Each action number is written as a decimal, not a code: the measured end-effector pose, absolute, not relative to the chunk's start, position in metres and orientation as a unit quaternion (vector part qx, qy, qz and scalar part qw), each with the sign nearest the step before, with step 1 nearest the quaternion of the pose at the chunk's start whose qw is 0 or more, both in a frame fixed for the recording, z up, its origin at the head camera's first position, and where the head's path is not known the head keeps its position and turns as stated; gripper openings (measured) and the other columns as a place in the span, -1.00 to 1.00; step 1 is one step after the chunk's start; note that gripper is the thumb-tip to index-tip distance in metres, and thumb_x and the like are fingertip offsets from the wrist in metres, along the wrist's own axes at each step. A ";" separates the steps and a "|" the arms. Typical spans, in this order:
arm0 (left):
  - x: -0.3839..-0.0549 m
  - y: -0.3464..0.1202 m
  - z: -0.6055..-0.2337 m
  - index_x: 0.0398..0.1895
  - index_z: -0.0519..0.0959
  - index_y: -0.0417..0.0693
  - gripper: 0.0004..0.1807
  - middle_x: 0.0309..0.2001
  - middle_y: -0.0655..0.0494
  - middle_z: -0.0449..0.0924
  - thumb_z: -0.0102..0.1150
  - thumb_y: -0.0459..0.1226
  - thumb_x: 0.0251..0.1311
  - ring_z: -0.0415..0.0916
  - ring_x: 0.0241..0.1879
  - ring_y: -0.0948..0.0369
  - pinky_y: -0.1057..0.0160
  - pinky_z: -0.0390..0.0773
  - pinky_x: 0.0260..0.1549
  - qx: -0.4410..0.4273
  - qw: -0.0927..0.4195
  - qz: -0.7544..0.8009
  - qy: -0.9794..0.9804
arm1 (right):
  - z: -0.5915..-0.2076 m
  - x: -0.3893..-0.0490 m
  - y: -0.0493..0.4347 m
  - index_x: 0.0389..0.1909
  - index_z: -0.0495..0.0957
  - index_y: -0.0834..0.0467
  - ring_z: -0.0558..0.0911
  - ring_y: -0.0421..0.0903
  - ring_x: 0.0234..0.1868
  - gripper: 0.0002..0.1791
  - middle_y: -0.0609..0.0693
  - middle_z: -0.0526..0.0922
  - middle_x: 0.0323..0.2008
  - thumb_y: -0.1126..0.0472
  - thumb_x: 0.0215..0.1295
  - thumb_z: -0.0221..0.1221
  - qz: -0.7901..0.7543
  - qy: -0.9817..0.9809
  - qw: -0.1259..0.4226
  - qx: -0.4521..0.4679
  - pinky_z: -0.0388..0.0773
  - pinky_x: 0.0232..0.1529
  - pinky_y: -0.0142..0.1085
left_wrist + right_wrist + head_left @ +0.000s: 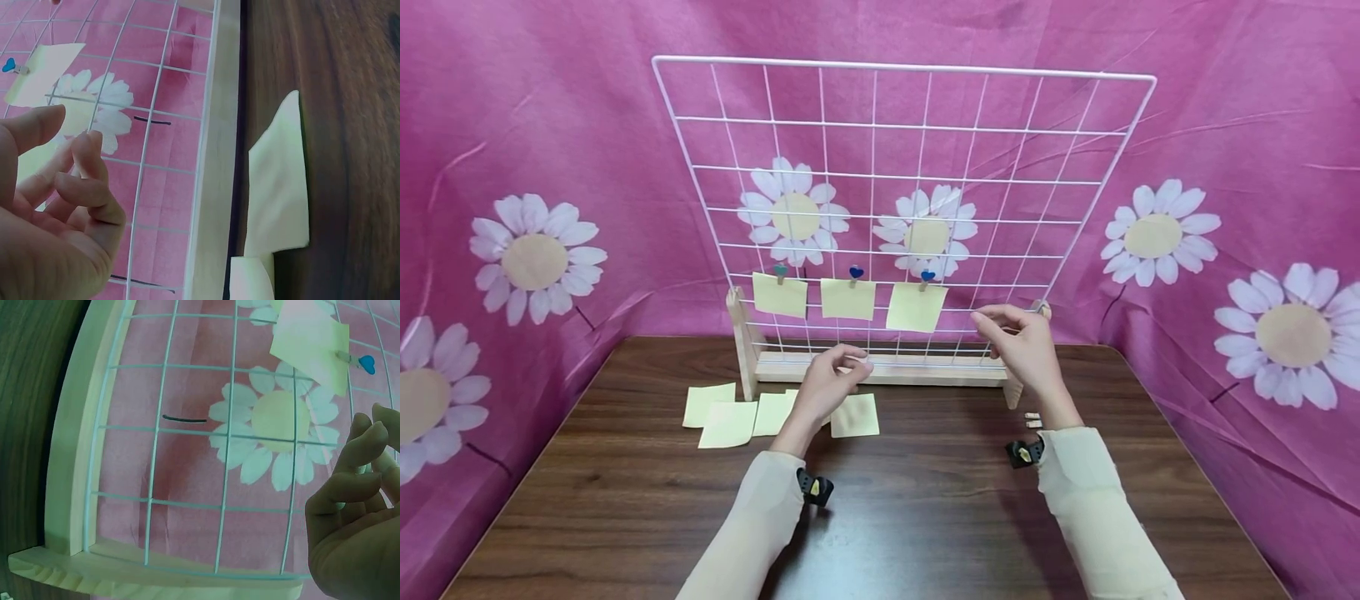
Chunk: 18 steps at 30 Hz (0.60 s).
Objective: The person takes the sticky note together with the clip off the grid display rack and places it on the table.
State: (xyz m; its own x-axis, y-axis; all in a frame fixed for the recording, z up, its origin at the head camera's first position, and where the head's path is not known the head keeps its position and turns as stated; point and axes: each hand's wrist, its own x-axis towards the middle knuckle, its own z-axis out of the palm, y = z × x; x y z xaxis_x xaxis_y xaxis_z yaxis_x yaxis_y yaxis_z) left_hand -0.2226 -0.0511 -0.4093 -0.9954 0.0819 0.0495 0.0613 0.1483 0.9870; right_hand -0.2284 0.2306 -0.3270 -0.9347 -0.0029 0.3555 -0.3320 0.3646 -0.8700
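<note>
A white wire grid (pixel 901 127) stands in a wooden base (pixel 880 369). Three pale yellow sticky notes hang on it: a left note (pixel 779 298), a middle note (pixel 847 302) and a right note (pixel 914 310). Heart-topped clothespins hold them, one green clothespin (pixel 781 273) and two blue, such as the rightmost clothespin (pixel 928 277). My right hand (pixel 1021 343) hovers right of the right note, fingers loosely bent, with nothing visible in them. Before the base my left hand (pixel 831 382) hangs above the loose notes (pixel 278 187), its fingers relaxed and holding nothing visible.
Several loose sticky notes (pixel 727 425) lie on the dark wooden table (pixel 925 508), left of centre and partly behind the left arm. Small wooden clothespins (pixel 1033 421) lie beside the right wrist. A pink flowered cloth (pixel 572 100) hangs behind the grid.
</note>
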 end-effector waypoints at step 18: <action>-0.228 -0.037 -0.394 0.13 0.61 -0.10 -0.60 -0.13 -0.03 0.66 0.37 -0.21 0.26 0.56 -0.36 0.15 0.15 0.66 -0.24 0.042 -0.006 0.661 0.750 | -0.323 -0.247 0.215 0.04 0.68 0.28 0.59 -0.25 -0.63 -0.64 0.03 0.71 -0.31 0.14 0.32 0.36 0.560 -0.810 0.136 0.111 0.62 -0.51 -0.38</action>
State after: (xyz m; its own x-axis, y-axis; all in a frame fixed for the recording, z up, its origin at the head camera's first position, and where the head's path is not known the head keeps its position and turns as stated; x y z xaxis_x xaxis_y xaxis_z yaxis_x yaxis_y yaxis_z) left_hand -0.2280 -0.0371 -0.3938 -0.9964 0.0554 0.0645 0.0710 0.1236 0.9898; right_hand -0.2471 0.2151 -0.3230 -0.9384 -0.0274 0.3446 -0.3320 0.3489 -0.8764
